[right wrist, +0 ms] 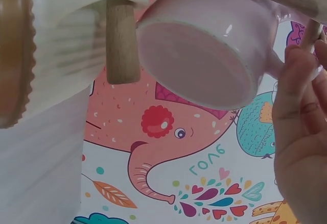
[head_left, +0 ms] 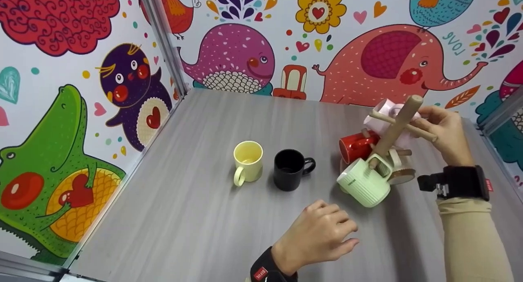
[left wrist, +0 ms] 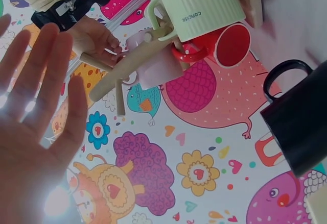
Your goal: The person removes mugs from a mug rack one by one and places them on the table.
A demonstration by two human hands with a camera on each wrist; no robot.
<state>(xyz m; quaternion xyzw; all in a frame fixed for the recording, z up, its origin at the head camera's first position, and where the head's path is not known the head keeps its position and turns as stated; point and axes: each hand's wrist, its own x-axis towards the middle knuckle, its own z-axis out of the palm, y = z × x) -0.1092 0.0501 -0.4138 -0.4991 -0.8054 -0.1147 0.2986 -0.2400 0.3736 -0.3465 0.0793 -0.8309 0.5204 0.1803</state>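
A wooden mug tree (head_left: 391,138) stands at the right of the table, its post looking tilted in the head view. My right hand (head_left: 448,130) is at its far side, fingers and thumb pinching the handle of a pale pink mug (right wrist: 204,63) beside an upper peg. Below that hang a red mug (head_left: 354,147), a light green ribbed mug (head_left: 365,184) and a cream mug (head_left: 402,175) with a brown base. My left hand (head_left: 320,235) hovers over the near part of the table, holding nothing, its fingers extended in the left wrist view.
Left of the tree, a black mug (head_left: 288,171) and a yellow mug (head_left: 249,161) stand upright on the grey table (head_left: 184,216). Printed panels with cartoon animals wall in the table's back and sides.
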